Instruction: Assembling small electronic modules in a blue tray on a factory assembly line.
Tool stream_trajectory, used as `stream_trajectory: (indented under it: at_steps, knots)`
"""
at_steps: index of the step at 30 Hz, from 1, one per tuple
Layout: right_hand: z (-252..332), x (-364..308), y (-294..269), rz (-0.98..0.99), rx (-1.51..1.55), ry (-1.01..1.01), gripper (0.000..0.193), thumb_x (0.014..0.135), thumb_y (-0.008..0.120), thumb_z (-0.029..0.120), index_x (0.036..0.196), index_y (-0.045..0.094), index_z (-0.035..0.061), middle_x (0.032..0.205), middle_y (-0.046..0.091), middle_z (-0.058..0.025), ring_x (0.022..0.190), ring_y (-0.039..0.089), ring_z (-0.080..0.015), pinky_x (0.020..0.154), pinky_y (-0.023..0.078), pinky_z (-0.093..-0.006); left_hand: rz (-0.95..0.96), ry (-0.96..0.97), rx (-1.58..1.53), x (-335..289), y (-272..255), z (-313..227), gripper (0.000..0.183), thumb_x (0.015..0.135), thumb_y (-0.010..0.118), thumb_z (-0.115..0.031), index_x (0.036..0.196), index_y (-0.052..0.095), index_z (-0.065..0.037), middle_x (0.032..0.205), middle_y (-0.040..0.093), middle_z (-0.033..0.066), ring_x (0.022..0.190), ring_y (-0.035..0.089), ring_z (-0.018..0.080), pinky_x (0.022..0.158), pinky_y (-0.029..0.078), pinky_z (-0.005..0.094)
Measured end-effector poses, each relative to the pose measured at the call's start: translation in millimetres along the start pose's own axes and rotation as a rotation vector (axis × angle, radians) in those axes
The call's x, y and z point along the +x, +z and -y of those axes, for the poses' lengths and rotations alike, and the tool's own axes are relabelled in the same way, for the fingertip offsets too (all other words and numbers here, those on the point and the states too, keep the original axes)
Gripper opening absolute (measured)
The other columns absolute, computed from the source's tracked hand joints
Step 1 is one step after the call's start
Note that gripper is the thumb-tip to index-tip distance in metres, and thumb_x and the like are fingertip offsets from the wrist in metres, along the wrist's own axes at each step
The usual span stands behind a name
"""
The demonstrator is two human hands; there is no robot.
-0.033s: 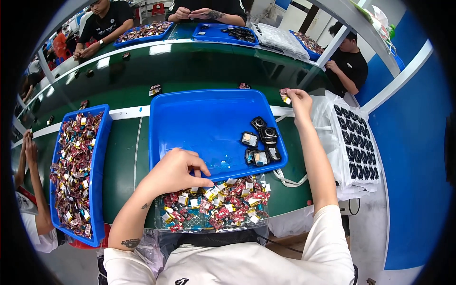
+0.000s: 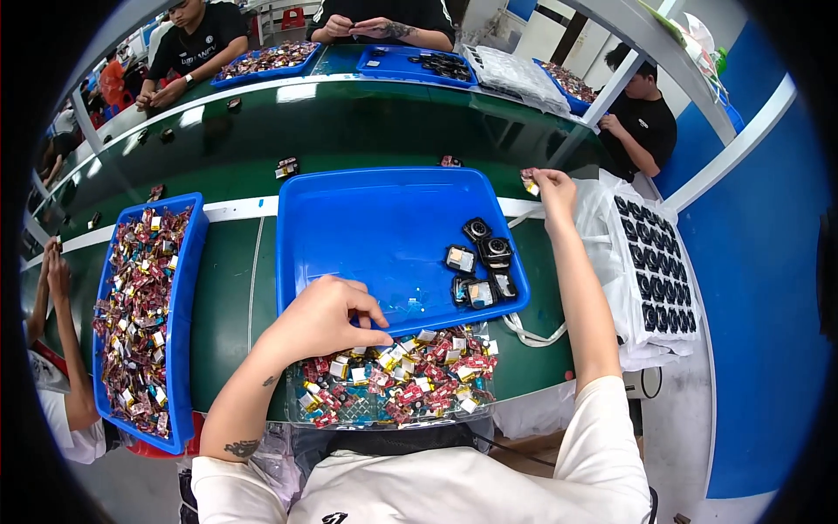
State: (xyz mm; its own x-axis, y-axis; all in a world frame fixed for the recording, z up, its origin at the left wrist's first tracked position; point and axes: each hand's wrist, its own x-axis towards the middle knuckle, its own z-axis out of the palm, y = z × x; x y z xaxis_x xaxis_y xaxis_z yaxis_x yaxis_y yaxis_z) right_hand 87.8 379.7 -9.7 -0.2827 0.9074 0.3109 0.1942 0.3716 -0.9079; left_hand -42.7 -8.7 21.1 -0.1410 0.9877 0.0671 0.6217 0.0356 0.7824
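Note:
My right hand (image 2: 556, 194) reaches out past the right side of the large blue tray (image 2: 349, 188) and pinches a small red circuit board (image 2: 530, 181) with a whitish part on it. My left hand (image 2: 327, 314) hovers at the tray's near rim, thumb and fingers apart, with nothing visible between them. Just below it, a clear plastic tray (image 2: 292, 397) carries a heap of red circuit boards (image 2: 410, 389) with white and yellow parts. In the blue tray's right part lie several black camera-like housings (image 2: 495, 251), some showing pale parts inside.
A long blue bin (image 2: 194, 306) full of similar boards stands at left. White trays with rows of black round-faced parts (image 2: 655, 266) are stacked at right. Beyond the tray runs a green belt (image 2: 367, 127) with scattered pieces; co-workers sit across and at left. A white strap (image 2: 532, 336) lies beside the tray.

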Motion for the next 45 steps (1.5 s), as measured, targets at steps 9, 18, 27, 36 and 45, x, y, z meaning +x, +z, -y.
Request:
stream_trajectory:
  at_steps: [9,18,27,36,45]
  knots:
    - [-70.0,61.8,-20.2,-0.249,-0.497,0.116,0.026,0.072,0.07,0.024,0.088,0.067,0.0045,0.081,0.069,-0.0129,0.083,0.066,-0.0289,0.079,0.049,-0.0356,0.102,-0.032,0.035,-6.1,-10.2,1.5,0.02,0.065,0.081,-0.018,0.074,0.071,-0.003,0.062,0.059,0.0044,0.054,0.054,0.0114,0.048,0.039,0.0239]
    - [3.6,8.0,-5.3,0.108,-0.133,-0.173,0.022,0.081,0.065,0.016,0.099,0.064,0.002,0.089,0.065,-0.0052,0.073,0.061,-0.01,0.062,0.048,-0.0231,0.12,-0.008,0.042,1.0,-12.4,-2.1,0.019,0.066,0.073,-0.016,0.075,0.065,-0.001,0.071,0.064,0.0108,0.066,0.063,0.0201,0.06,0.049,0.0308]
    - [122.1,-194.6,-13.1,1.133,-0.329,-0.933,0.025,0.072,0.071,0.009,0.097,0.066,0.009,0.103,0.061,-0.0054,0.091,0.058,-0.0243,0.078,0.048,-0.0337,0.137,-0.003,0.037,2.3,-8.3,0.0,0.019,0.065,0.071,-0.014,0.075,0.062,0.0,0.074,0.064,0.0115,0.066,0.061,0.0225,0.06,0.048,0.032]
    - [110.0,-198.0,-7.6,1.183,0.089,-0.787,0.015,0.072,0.069,-0.002,0.084,0.06,0.0001,0.094,0.066,-0.0113,0.083,0.063,-0.0217,0.071,0.052,-0.0323,0.101,0.037,-0.006,2.2,-0.3,3.6,0.024,0.064,0.073,-0.012,0.084,0.064,-0.002,0.079,0.063,0.0048,0.064,0.054,0.0148,0.059,0.044,0.0268]
    - [92.0,-210.8,3.1,0.894,0.679,-0.009,0.013,0.083,0.059,-0.006,0.083,0.047,-0.0005,0.091,0.063,-0.0226,0.074,0.066,-0.0185,0.066,0.057,-0.0272,-0.123,0.158,-0.229,2.9,21.8,-7.6,0.028,0.069,0.078,-0.019,0.093,0.068,-0.008,0.08,0.066,0.0019,0.066,0.054,0.0082,0.058,0.041,0.0227]
